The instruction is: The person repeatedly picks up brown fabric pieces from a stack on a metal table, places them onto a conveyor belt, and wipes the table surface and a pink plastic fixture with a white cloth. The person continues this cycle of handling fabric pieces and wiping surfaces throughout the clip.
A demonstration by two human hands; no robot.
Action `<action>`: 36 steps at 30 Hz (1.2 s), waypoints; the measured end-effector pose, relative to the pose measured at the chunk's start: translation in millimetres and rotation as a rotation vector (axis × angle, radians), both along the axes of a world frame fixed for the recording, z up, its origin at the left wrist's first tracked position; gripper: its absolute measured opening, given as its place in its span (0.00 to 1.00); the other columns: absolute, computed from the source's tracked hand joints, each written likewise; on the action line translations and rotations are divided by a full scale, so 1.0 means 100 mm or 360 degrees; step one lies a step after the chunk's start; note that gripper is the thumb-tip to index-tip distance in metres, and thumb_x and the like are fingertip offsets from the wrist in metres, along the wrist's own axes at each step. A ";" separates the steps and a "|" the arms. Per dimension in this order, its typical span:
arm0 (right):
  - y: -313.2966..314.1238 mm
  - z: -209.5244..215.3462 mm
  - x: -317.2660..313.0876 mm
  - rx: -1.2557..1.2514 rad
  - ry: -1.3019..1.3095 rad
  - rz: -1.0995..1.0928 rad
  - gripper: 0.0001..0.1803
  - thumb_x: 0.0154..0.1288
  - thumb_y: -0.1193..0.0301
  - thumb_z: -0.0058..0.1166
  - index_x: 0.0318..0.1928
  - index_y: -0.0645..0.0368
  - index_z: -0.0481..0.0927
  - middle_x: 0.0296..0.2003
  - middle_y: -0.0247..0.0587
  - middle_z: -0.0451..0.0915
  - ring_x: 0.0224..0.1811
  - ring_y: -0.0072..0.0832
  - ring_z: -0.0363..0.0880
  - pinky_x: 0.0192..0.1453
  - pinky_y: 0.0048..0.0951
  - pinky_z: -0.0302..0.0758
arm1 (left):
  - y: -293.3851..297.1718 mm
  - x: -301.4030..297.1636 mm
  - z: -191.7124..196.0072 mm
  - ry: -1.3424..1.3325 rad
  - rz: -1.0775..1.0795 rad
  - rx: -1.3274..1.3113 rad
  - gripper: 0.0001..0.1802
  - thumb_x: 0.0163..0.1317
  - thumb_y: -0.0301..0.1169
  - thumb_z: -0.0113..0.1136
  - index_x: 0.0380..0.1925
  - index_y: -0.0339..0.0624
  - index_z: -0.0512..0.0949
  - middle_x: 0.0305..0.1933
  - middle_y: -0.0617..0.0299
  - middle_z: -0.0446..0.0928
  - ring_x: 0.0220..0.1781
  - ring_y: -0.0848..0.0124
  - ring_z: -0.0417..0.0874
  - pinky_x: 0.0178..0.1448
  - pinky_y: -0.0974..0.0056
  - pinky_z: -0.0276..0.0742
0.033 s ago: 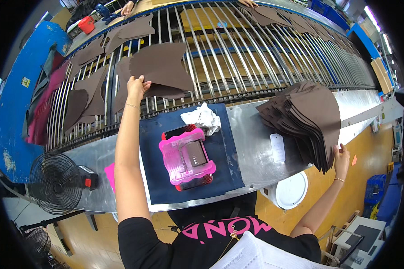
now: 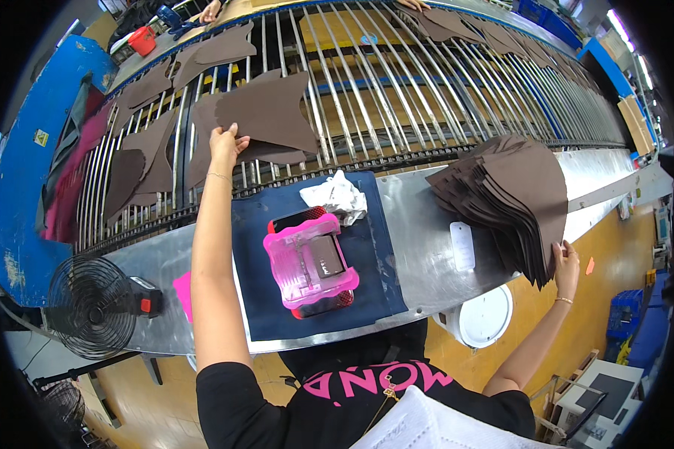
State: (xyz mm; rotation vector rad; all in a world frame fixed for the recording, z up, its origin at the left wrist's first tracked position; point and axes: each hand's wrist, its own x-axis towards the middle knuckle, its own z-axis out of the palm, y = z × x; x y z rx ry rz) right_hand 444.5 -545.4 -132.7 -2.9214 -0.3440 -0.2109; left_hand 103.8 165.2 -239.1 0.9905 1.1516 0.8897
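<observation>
Right hand (image 2: 566, 268) at the brown stack's (image 2: 528, 191) near-right edge, pinch unconfirmed; stack sits right on the surface (image 2: 419, 239), axis far-left to near-right; my left hand (image 2: 228, 144) touches the brown panel (image 2: 277, 112) on the far rack (image 2: 457, 112), grip unclear.

Brown panel (image 2: 277, 111) — flat, brown stack (image 2: 528, 187) — fanned
</observation>
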 end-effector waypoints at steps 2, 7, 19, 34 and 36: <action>0.08 -0.01 -0.12 0.0136 0.0116 -0.0042 0.32 0.67 0.48 0.53 0.58 0.63 0.76 0.44 0.54 0.80 0.47 0.42 0.79 0.53 0.39 0.73 | -0.09 -0.01 0.10 0.0634 0.0069 0.0237 0.39 0.59 0.39 0.67 0.63 0.35 0.57 0.44 0.48 0.74 0.22 0.70 0.75 0.18 0.69 0.71; 0.19 0.05 -0.12 -0.0030 0.0015 -0.0158 0.33 0.66 0.48 0.54 0.54 0.69 0.77 0.44 0.56 0.80 0.48 0.42 0.79 0.55 0.38 0.73 | -0.37 -0.05 0.44 0.0780 -0.0093 0.0705 0.42 0.55 0.41 0.70 0.64 0.39 0.58 0.57 0.42 0.62 0.27 0.67 0.75 0.19 0.68 0.71; 0.23 -0.02 -0.04 0.0338 0.0209 -0.0315 0.39 0.54 0.42 0.64 0.47 0.69 0.79 0.40 0.53 0.82 0.44 0.38 0.81 0.52 0.34 0.75 | -1.48 -0.58 1.43 0.0269 -0.0415 0.0874 0.35 0.61 0.33 0.65 0.65 0.38 0.60 0.41 0.58 0.68 0.23 0.82 0.71 0.16 0.78 0.65; 0.82 0.85 -0.78 0.0890 -0.0322 0.0299 0.19 0.73 0.63 0.49 0.54 0.64 0.71 0.22 0.38 0.75 0.12 0.18 0.70 0.15 0.20 0.64 | -1.96 -0.65 1.79 0.0111 -0.0778 0.0858 0.33 0.62 0.35 0.65 0.64 0.39 0.63 0.44 0.60 0.71 0.27 0.81 0.73 0.23 0.77 0.70; 1.08 1.11 -0.99 0.1273 -0.0265 0.0497 0.17 0.73 0.63 0.49 0.53 0.63 0.72 0.22 0.37 0.76 0.12 0.17 0.69 0.15 0.18 0.63 | -2.03 -0.55 1.87 0.0061 -0.0896 0.0998 0.33 0.61 0.36 0.65 0.63 0.37 0.64 0.47 0.59 0.72 0.33 0.77 0.77 0.33 0.72 0.75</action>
